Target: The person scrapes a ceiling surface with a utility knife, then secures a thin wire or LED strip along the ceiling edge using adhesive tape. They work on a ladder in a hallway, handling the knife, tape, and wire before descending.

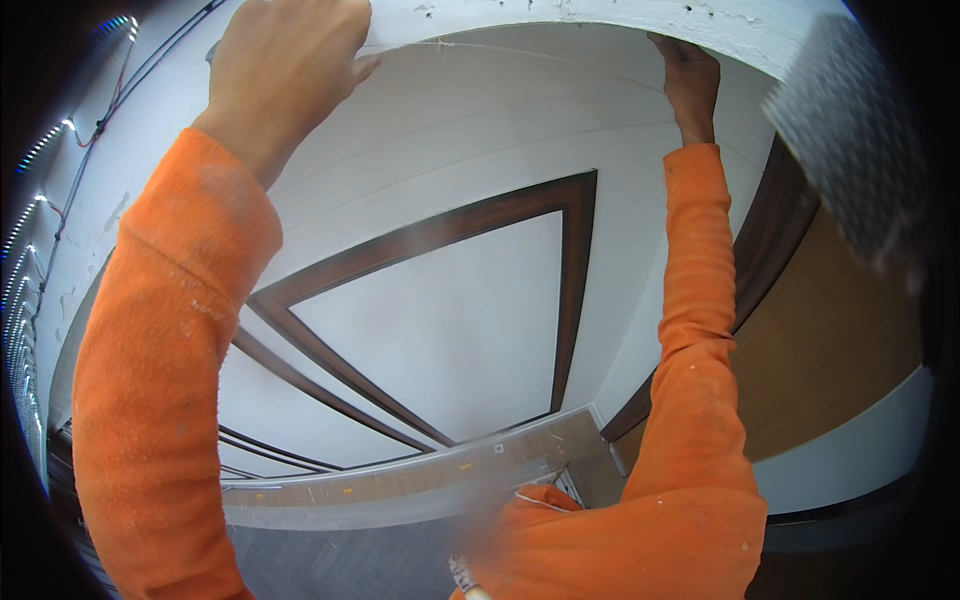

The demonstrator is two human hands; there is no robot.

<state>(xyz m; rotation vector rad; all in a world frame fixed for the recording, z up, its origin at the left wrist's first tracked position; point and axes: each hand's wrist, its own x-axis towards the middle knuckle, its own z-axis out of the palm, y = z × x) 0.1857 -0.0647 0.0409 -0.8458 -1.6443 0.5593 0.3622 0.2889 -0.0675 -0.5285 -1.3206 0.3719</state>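
Observation:
My left hand [290, 65], in an orange sleeve, is raised to the white overhead edge [510, 14] at the top left, its fingers curled and partly cut off by the frame. Behind it peeks a small dark shape, too hidden to name. My right hand [690, 75], smaller and farther off at the top right, reaches the underside of the same edge with closed fingers. What either hand grips is unclear. A thin pale line [536, 54] runs just below the edge between the hands. Orange clothing fills the lower right, beside a blurred patch.
Lit LED strips [40, 150] and dark cables [100, 128] run down the left. Beyond are white wall panels [425, 315] with dark wooden trim, a brown panel [830, 340] at right and grey flooring [310, 560] below. A blurred grey textured object [845, 140] is close at top right.

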